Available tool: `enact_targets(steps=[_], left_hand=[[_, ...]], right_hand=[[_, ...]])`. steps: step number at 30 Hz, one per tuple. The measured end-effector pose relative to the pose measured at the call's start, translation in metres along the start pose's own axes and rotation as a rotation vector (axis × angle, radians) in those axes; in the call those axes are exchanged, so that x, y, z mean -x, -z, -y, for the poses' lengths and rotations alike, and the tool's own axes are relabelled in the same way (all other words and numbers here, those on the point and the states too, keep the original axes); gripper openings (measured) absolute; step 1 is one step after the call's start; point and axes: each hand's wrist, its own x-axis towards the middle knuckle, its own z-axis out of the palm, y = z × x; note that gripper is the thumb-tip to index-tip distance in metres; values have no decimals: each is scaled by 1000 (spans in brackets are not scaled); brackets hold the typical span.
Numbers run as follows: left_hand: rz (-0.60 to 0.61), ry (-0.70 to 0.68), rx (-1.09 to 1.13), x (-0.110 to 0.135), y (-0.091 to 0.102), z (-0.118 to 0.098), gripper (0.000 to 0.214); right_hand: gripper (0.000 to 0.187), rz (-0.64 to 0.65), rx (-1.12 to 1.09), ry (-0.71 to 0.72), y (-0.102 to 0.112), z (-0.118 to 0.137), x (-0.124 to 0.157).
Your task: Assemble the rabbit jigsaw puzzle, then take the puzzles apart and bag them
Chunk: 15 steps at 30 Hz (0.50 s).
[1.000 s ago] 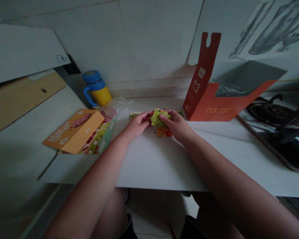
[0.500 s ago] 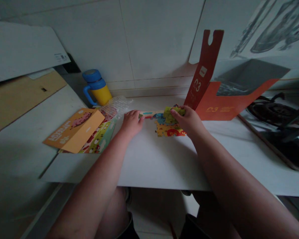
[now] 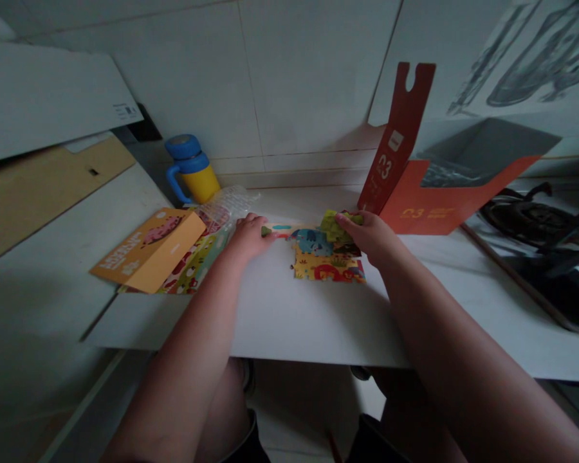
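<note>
A partly joined colourful jigsaw puzzle (image 3: 325, 257) lies flat on the white board (image 3: 289, 308) in front of me. My left hand (image 3: 246, 236) rests with curled fingers on the puzzle's left end, its fingertips pressing the strip of pieces there. My right hand (image 3: 369, 235) is closed round a bunch of loose green-yellow puzzle pieces (image 3: 335, 225) held just above the puzzle's far right corner.
An orange puzzle box (image 3: 147, 249) lies at the left on a printed picture sheet (image 3: 193, 263), with a crumpled clear plastic bag (image 3: 224, 204) behind. A blue-and-yellow mug (image 3: 193, 168) stands by the wall. A red cardboard package (image 3: 415, 173) stands at the right, beside a gas stove (image 3: 540, 238).
My hands have parted from the middle: the left moved to the puzzle's left end, the right carried the loose pieces to the right. The joined puzzle now lies uncovered.
</note>
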Motion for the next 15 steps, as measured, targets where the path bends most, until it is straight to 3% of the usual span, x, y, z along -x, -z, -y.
enact_targets(steps=[3, 9, 12, 15], left_hand=[[52, -5, 63, 6, 9, 7, 65], [95, 11, 97, 8, 18, 7, 61], [91, 47, 103, 7, 18, 6, 64], [72, 61, 139, 7, 15, 7, 58]], right_hand=[[44, 62, -61, -87, 2, 3, 0], [48, -57, 322, -22, 6, 19, 7], [53, -28, 242, 32, -1, 25, 14], [54, 113, 80, 51, -13, 25, 20]])
